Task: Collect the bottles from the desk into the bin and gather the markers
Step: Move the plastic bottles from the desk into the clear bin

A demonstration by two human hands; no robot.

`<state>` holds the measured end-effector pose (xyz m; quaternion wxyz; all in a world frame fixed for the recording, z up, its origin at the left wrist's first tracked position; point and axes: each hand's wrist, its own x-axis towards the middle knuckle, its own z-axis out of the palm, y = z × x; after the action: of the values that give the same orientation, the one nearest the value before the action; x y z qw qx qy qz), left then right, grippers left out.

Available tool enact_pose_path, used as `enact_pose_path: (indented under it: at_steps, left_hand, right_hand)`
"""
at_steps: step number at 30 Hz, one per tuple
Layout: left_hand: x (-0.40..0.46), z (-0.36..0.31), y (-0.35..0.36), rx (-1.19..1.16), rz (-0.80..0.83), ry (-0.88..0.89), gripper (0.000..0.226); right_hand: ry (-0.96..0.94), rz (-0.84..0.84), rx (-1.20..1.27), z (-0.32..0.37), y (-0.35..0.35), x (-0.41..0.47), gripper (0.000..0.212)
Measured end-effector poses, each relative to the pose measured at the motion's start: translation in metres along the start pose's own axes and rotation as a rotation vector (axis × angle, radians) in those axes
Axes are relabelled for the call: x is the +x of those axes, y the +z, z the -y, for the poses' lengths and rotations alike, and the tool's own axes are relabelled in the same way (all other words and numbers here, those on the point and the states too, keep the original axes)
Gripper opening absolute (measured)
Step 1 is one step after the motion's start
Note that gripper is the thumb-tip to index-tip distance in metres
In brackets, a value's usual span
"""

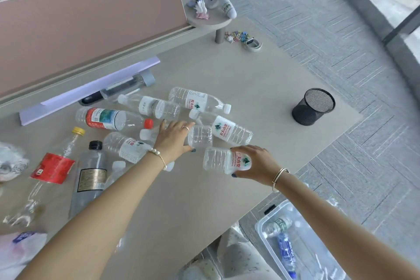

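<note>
Several empty plastic bottles lie scattered on the grey desk (pixel 250 79). My left hand (pixel 173 137) rests on a clear bottle (pixel 200 136) in the middle of the pile, fingers wrapped over it. My right hand (pixel 255 162) grips a small clear bottle with a white and red label (pixel 223 160) near the desk's front edge. A clear plastic bin (pixel 270 250) stands on the floor at the lower right with two bottles inside. A dark marker (pixel 91 98) lies under the lilac paper at the back.
A black mesh pen cup (pixel 313 107) stands at the desk's right side. A red-labelled bottle (pixel 53 167) and a dark grey bottle (pixel 91 175) lie at the left. Binder clips (pixel 237 36) and a small raised shelf (pixel 209 20) sit at the far end. A pink partition (pixel 91 18) backs the desk.
</note>
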<state>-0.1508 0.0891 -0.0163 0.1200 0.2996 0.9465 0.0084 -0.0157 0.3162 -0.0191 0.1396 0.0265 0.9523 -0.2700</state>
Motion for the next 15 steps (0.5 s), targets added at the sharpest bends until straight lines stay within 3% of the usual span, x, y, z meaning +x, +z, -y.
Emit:
enact_pose_path:
  at_steps: [6, 15]
  left_hand:
    - [-0.014, -0.032, -0.026, -0.017, -0.19, 0.132, 0.083]
    - [-0.037, -0.165, -0.018, -0.108, -0.128, 0.394, 0.084]
  right_hand:
    - [0.095, -0.132, 0.006, -0.003, -0.009, -0.056, 0.067]
    - [0.365, -0.257, 0.045, -0.043, -0.003, -0.196, 0.066]
